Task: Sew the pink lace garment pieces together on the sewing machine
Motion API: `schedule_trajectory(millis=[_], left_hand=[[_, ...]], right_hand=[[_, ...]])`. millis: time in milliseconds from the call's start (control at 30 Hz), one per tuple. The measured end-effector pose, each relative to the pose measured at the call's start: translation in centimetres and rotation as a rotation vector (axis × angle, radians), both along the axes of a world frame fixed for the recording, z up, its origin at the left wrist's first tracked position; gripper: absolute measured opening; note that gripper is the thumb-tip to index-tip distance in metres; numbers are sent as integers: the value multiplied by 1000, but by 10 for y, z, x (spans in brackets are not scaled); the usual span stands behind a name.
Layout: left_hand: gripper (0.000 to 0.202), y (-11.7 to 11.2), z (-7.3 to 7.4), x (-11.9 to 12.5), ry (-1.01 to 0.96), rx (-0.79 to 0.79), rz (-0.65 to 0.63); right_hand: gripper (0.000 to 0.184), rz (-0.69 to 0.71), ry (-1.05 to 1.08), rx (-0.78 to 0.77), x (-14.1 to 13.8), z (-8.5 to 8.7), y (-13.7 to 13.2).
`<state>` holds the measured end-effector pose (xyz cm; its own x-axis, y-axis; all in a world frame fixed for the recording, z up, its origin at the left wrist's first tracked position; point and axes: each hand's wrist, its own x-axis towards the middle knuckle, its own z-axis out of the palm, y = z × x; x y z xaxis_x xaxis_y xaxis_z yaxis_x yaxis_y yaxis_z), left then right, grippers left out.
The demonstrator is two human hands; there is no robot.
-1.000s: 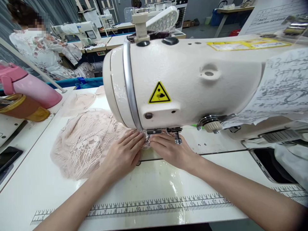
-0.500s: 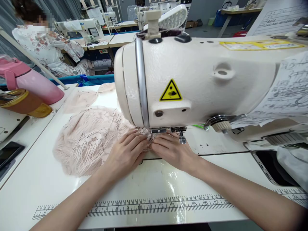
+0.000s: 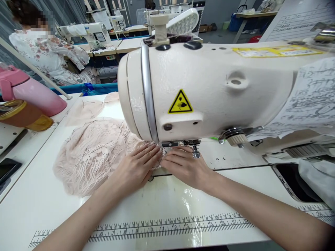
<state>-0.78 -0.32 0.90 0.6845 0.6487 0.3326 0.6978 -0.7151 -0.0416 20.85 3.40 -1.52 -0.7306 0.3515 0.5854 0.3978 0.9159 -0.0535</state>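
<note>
Pale pink lace fabric [image 3: 89, 157] lies bunched on the table left of the sewing machine [image 3: 209, 83], and part of it runs under the machine head. My left hand [image 3: 138, 162] is closed on the lace just left of the needle area, fingers together and pointing at the presser foot. On the other side my right hand [image 3: 184, 165] has its fingers bent and pressed together on the lace edge, close to the left fingertips. A narrow strip of lace shows between the hands. The machine head hides the needle, and both thumbs are mostly hidden.
A printed ruler [image 3: 146, 228] runs along the front edge. Phones lie at the right [image 3: 295, 181] and far left [image 3: 9, 169]. A pink bottle [image 3: 34, 90] and an amber cup [image 3: 26, 115] stand at left. A person [image 3: 47, 52] sits at another machine beyond.
The view has shifted slightly, moving the machine a little left and down. My left fingers lie straighter over the lace, and a bit more lace shows between the hands.
</note>
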Motion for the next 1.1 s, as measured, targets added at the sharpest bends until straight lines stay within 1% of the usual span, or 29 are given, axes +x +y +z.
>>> schedule_trajectory(millis=[233, 367, 500, 633, 767, 867, 1000, 1100], left_hand=[[40, -1, -3, 1, -21, 0, 35], [40, -2, -5, 3, 20, 27, 62], [40, -3, -5, 6, 37, 46, 78], [41, -4, -7, 10, 19, 52, 109], [41, -6, -10, 12, 38, 71, 126], [40, -6, -11, 13, 59, 90, 131], [39, -7, -9, 15, 75, 116, 148], [39, -7, -9, 17, 84, 131, 151]], right_hand=[[18, 8, -12, 11, 0, 2, 0], [18, 4, -8, 14, 0, 4, 1], [22, -48, 3, 27, 0, 7, -1], [21, -115, -11, 9, 2, 9, -5], [26, -138, -35, 18, 4, 9, -6], [31, -169, -78, 4, 6, 8, -6], [36, -222, -192, -36, 8, 10, -7], [37, -256, -199, -32, 10, 11, -7]])
